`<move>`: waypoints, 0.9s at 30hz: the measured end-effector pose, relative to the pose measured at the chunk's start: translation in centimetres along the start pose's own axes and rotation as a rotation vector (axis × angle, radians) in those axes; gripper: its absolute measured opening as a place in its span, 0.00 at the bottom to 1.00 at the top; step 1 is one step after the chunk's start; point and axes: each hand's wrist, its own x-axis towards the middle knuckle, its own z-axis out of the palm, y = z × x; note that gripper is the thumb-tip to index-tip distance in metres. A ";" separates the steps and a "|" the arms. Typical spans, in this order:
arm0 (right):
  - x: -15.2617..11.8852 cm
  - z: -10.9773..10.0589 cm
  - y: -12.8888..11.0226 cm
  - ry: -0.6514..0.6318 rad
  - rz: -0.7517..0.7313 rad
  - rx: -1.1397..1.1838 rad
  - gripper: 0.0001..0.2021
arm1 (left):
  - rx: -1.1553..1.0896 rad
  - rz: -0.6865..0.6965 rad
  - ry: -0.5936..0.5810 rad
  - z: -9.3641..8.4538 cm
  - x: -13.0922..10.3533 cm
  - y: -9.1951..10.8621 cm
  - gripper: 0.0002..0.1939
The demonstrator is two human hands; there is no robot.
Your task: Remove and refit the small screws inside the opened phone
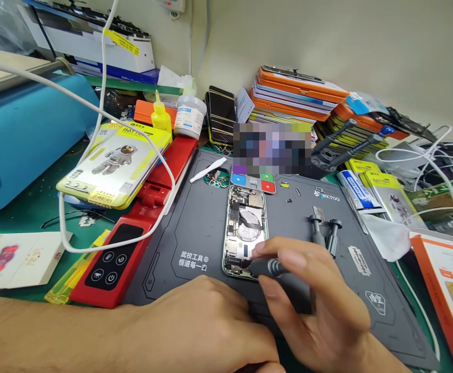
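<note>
An opened phone (245, 230) lies on the dark grey work mat (195, 223), its back off and its inner parts bare. A silvery round coil shows in its middle. My right hand (320, 305) is closed around a grey screwdriver (267, 268), whose tip points at the phone's lower end; whether it touches a screw cannot be made out. Just in front of the phone rests my left hand (211, 326), fingers curled under and mostly hidden. Beyond the phone is a magnetic pad with coloured squares (267, 185), next to small loose parts (288, 200).
A red tool with buttons (112, 264) and a battery pack (115, 160) lie left, crossed by a white cable (164, 160). Screwdrivers (332, 235) and a blade (359, 260) are on the right. Stacked orange cases (288, 83) stand behind, near a pixelated patch.
</note>
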 end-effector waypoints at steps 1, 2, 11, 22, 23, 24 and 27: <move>0.1 0.0 0.0 -0.015 0.003 0.026 0.48 | -0.014 -0.012 0.001 0.1 -0.1 0.0 0.16; 0.1 -0.1 -0.1 -0.029 0.008 0.054 0.48 | -0.019 -0.027 -0.001 0.1 -0.1 0.1 0.16; -0.2 0.1 -0.3 0.003 -0.022 0.007 0.48 | -0.034 -0.106 0.036 0.4 -0.3 0.3 0.16; -0.6 0.3 0.0 0.033 0.026 0.006 0.46 | -0.135 -0.179 0.018 -0.4 0.3 1.1 0.14; -0.6 0.3 -0.1 0.050 0.055 0.034 0.45 | -0.134 -0.177 0.022 -0.5 0.3 1.2 0.14; -0.6 0.4 -0.2 0.077 0.103 0.063 0.44 | -0.139 -0.174 0.025 -0.6 0.3 1.4 0.14; 0.0 0.1 -0.7 0.217 0.286 0.178 0.35 | -0.169 -0.184 0.053 -0.8 0.3 1.5 0.15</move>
